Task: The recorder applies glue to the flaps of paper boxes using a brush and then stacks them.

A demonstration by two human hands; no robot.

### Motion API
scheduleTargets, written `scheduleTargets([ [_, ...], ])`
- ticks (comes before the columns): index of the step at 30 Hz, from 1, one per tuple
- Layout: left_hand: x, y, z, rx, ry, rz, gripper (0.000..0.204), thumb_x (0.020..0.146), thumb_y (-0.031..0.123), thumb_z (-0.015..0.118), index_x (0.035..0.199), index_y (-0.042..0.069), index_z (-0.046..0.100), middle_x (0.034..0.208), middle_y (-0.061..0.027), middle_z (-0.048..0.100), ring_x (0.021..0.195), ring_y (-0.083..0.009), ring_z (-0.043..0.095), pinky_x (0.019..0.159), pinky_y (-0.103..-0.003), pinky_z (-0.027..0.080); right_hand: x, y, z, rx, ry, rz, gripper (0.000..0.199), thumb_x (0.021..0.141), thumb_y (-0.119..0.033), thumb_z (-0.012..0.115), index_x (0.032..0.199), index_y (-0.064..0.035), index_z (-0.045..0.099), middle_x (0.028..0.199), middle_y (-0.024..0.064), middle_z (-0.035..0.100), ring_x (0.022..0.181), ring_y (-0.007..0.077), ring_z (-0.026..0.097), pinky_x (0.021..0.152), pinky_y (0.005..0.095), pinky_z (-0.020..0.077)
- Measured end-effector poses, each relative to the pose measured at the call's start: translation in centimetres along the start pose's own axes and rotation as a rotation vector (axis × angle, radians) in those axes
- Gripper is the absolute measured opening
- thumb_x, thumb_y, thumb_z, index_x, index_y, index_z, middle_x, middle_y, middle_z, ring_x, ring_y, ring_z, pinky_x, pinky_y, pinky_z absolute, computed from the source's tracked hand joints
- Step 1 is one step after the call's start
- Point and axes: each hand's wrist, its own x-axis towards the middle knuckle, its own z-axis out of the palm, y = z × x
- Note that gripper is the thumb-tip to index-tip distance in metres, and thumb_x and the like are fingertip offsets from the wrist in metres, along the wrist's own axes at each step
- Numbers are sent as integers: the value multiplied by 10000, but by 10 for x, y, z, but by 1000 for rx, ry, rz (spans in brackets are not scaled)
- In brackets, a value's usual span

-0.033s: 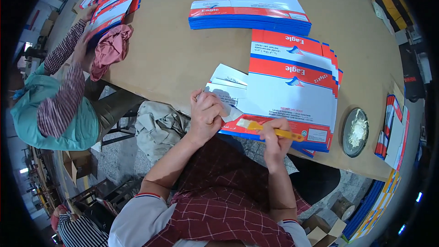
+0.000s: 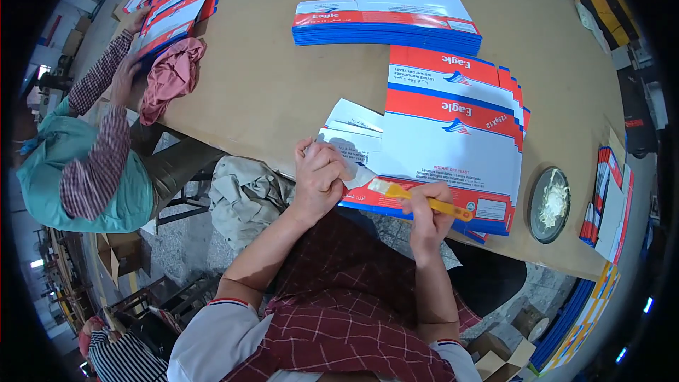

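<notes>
My left hand is closed on a pale flap at the left edge of the near stack of flat cartons. These cartons are printed red, white and blue, and their sheets lie slightly fanned. In my right hand is a flat brush with a yellow handle and whitish bristles. Its bristle end points left, over the red strip of the top carton, close to the flap. Right of the stack, a dark round plate holds a heap of white paste.
Another stack of flat cartons lies farther back on the brown table. At the left a co-worker in a green top handles cartons beside a pink cloth. More cartons stand at the right edge. Grey cloth hangs at the near left.
The brush has tilted slightly, its bristle end a little higher and its handle end a little lower. The co-worker's near arm has shifted slightly. My left hand stays in place.
</notes>
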Motion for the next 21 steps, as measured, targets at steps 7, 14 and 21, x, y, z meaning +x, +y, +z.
scheduleTargets([
  [7,-1,-2,1,-4,-2,10,269,491,-119,526,627,113,533,740,5,524,841,-201,527,913,-431,257,3,-1,0,-318,-36,-96,121,821,-79,562,732,-43,488,644,38,555,545,83,491,497,231,385],
  [14,2,2,0,18,11,28,239,495,-87,544,624,113,518,725,2,504,824,-196,524,872,-436,286,8,4,0,-323,-22,-14,163,843,-120,547,718,-55,466,635,44,563,535,78,484,492,223,378],
  [21,0,-1,1,-4,28,27,244,493,-84,538,631,117,530,719,0,508,838,-204,524,875,-432,279,15,-5,2,27,88,76,181,916,-162,452,788,-34,450,617,74,578,550,95,529,590,225,442],
])
